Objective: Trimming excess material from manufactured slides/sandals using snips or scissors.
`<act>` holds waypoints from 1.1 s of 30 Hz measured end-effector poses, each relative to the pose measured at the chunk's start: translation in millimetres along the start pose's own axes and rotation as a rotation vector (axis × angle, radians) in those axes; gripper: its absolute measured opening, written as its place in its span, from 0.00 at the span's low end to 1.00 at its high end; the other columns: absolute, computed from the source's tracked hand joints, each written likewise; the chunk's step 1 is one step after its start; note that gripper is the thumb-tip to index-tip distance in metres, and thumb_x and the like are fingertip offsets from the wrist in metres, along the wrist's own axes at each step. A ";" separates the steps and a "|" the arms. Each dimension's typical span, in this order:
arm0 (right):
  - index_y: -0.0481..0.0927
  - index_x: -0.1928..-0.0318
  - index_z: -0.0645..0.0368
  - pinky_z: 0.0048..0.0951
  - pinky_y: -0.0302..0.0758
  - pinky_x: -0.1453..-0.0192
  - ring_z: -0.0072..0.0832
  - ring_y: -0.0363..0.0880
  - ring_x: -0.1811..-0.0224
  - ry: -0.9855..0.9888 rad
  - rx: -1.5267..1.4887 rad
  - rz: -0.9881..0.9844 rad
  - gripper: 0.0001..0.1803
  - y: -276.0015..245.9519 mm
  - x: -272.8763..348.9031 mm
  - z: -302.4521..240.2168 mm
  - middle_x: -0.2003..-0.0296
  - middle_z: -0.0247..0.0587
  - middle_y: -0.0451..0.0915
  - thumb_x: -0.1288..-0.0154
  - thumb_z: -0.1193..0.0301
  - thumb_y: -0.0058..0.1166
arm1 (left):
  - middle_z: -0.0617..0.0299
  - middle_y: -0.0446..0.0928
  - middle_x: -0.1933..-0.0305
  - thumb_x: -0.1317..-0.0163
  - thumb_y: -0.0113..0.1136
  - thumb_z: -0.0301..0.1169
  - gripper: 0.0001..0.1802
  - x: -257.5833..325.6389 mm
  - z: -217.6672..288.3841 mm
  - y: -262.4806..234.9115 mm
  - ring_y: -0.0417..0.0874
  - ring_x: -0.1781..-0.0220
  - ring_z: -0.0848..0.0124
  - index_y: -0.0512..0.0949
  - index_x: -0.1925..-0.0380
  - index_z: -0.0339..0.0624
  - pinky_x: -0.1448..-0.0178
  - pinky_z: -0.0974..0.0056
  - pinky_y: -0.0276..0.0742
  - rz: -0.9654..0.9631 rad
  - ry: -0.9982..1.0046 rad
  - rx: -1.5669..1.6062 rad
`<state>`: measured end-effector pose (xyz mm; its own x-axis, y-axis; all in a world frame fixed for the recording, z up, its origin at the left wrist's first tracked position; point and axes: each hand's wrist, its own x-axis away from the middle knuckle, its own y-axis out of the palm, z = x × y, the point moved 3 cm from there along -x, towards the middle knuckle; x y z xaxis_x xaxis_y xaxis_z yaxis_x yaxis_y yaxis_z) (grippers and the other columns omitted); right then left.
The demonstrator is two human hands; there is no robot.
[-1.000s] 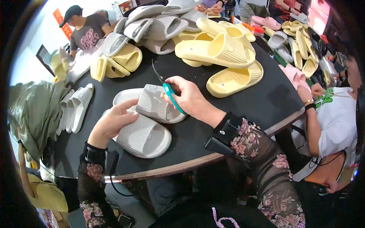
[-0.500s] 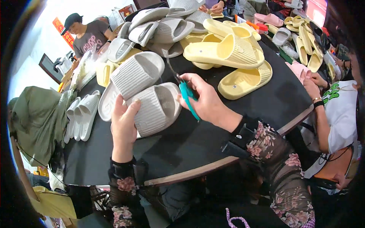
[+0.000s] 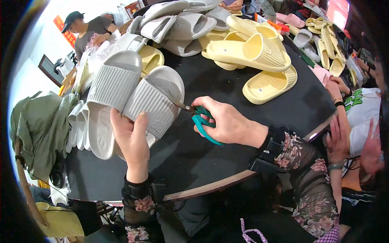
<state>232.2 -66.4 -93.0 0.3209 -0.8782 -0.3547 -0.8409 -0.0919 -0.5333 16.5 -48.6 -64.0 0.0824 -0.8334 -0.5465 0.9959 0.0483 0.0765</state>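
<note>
My left hand point(image 3: 131, 137) grips a pair of grey ribbed slide sandals point(image 3: 129, 91) from below, holding them tilted up off the black round table point(image 3: 243, 117) with the soles toward me. My right hand point(image 3: 225, 121) holds small teal-handled scissors point(image 3: 200, 117), and their blades touch the right edge of the nearer grey sandal. Both forearms wear dark floral sleeves.
Piles of grey sandals point(image 3: 182, 24) and yellow sandals point(image 3: 251, 52) cover the far half of the table. More pale sandals point(image 3: 77, 121) and a green cloth point(image 3: 38, 125) lie at the left edge. One person point(image 3: 87, 28) stands far left; another person point(image 3: 360, 121) sits at right.
The grey pair has been lifted off the table and turned upright in my left hand. My right hand with the scissors has moved to the sandal's right edge.
</note>
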 end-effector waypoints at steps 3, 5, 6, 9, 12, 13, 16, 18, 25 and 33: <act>0.68 0.49 0.61 0.31 0.77 0.62 0.32 0.81 0.67 -0.035 0.038 0.015 0.23 2.6 -0.6 2.7 0.66 0.45 0.78 0.43 0.70 0.62 | 0.47 0.64 0.38 0.43 0.47 0.13 0.33 0.5 3.1 -0.2 0.68 0.38 0.61 0.53 0.36 0.28 0.33 0.60 0.62 -0.019 -0.006 -0.022; 0.68 0.50 0.61 0.31 0.77 0.63 0.32 0.80 0.68 -0.032 0.048 0.026 0.23 0.2 0.9 6.0 0.66 0.45 0.78 0.43 0.70 0.62 | 0.46 0.64 0.38 0.43 0.47 0.14 0.33 0.7 -4.0 1.5 0.68 0.37 0.61 0.53 0.36 0.28 0.33 0.60 0.62 -0.023 -0.021 0.007; 0.68 0.50 0.61 0.31 0.77 0.63 0.32 0.80 0.68 -0.030 0.050 0.029 0.23 0.4 0.5 6.9 0.66 0.45 0.78 0.43 0.70 0.62 | 0.46 0.64 0.38 0.43 0.47 0.14 0.33 0.9 -5.3 1.3 0.68 0.37 0.61 0.53 0.37 0.28 0.33 0.60 0.61 -0.022 -0.032 0.016; 0.68 0.50 0.61 0.31 0.77 0.64 0.32 0.80 0.69 -0.057 0.050 0.038 0.23 0.2 -0.8 6.2 0.67 0.45 0.78 0.43 0.70 0.62 | 0.46 0.64 0.38 0.44 0.48 0.14 0.33 2.5 -4.2 3.3 0.68 0.37 0.61 0.53 0.36 0.28 0.33 0.61 0.61 -0.037 -0.031 0.037; 0.68 0.50 0.61 0.31 0.77 0.64 0.33 0.80 0.69 -0.043 0.028 0.023 0.23 1.8 -2.9 3.6 0.67 0.46 0.78 0.43 0.71 0.62 | 0.46 0.64 0.38 0.45 0.48 0.14 0.35 2.5 -3.6 2.6 0.68 0.37 0.61 0.52 0.36 0.28 0.33 0.61 0.61 -0.054 -0.015 0.018; 0.68 0.50 0.61 0.31 0.77 0.64 0.33 0.80 0.69 -0.051 0.024 0.031 0.22 0.6 -2.6 2.6 0.68 0.46 0.78 0.43 0.71 0.62 | 0.46 0.64 0.38 0.45 0.48 0.14 0.35 2.5 -2.2 3.9 0.68 0.37 0.61 0.52 0.36 0.28 0.33 0.61 0.61 -0.055 -0.014 0.021; 0.69 0.51 0.62 0.36 0.77 0.64 0.39 0.81 0.69 -0.057 0.023 0.059 0.21 -4.8 0.1 6.0 0.69 0.49 0.79 0.43 0.70 0.60 | 0.46 0.64 0.37 0.46 0.48 0.14 0.36 3.5 -4.7 12.4 0.68 0.37 0.61 0.52 0.35 0.28 0.34 0.61 0.62 -0.096 0.007 -0.022; 0.69 0.52 0.62 0.40 0.77 0.65 0.44 0.82 0.69 -0.069 0.017 0.075 0.20 -5.9 -0.1 8.5 0.70 0.52 0.79 0.43 0.68 0.58 | 0.46 0.64 0.37 0.47 0.47 0.14 0.36 5.0 -7.4 11.3 0.69 0.37 0.61 0.52 0.35 0.28 0.34 0.62 0.62 -0.096 -0.063 -0.049; 0.68 0.50 0.63 0.29 0.77 0.63 0.29 0.83 0.68 -0.088 -0.075 0.142 0.21 -8.0 0.5 0.9 0.70 0.45 0.80 0.42 0.74 0.61 | 0.45 0.66 0.40 0.44 0.50 0.16 0.34 6.9 -0.2 7.9 0.69 0.38 0.62 0.52 0.36 0.26 0.34 0.62 0.62 -0.131 -0.083 -0.041; 0.68 0.48 0.62 0.27 0.76 0.64 0.25 0.78 0.69 0.006 0.002 0.187 0.25 -20.8 -4.9 -3.0 0.69 0.41 0.78 0.45 0.72 0.63 | 0.49 0.71 0.42 0.36 0.49 0.20 0.27 9.0 -8.1 8.9 0.72 0.41 0.67 0.58 0.37 0.29 0.38 0.65 0.65 -0.205 -0.116 0.033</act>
<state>246.8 -61.7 -77.9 0.1564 -0.8828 -0.4430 -0.8847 0.0742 -0.4603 26.4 -51.2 -75.0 -0.1287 -0.8817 -0.4540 0.9894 -0.1454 0.0021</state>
